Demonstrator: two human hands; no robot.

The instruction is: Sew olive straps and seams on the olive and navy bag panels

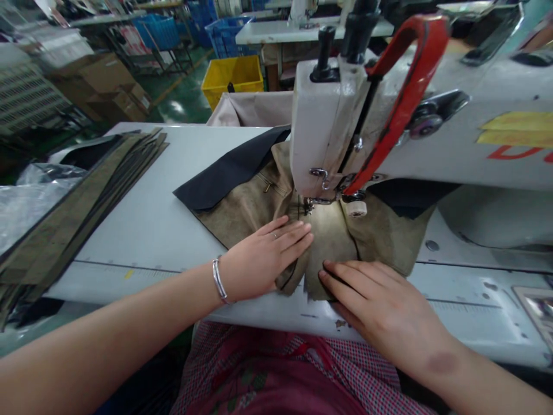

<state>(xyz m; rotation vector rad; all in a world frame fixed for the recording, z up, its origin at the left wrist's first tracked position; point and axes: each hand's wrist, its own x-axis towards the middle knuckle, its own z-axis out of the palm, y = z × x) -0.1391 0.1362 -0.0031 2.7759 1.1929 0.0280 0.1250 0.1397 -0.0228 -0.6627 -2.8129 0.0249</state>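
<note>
Far to the left of the sewing machine head (317, 132), a pile of brown strips (82, 213) lies on the white table (142, 190), with a clear plastic bag (47, 184) beside it. Nearer to the machine head, on its left, a dark cloth panel (235, 170) lies along the brown cloth (242, 210), which spreads under the head and comes out on both sides.

The left hand (270, 251), with a silver bracelet (219, 281) at the wrist, is just in front and to the left of the machine head; its fingers are extended and lie flat on the cloth, without visible grip. The presser foot (308, 206), below the head, is close beyond its fingertips. To the right and in front of the head, the right hand (375, 300) rests its fingers together on the near part of the cloth; its thumb is hidden, so I cannot tell whether it pinches.

The step in hand seems to be guiding the cloth for a seam. The next move probably calls for light, even pressure from both hands, with the fingertips clear of the needle area.
</note>
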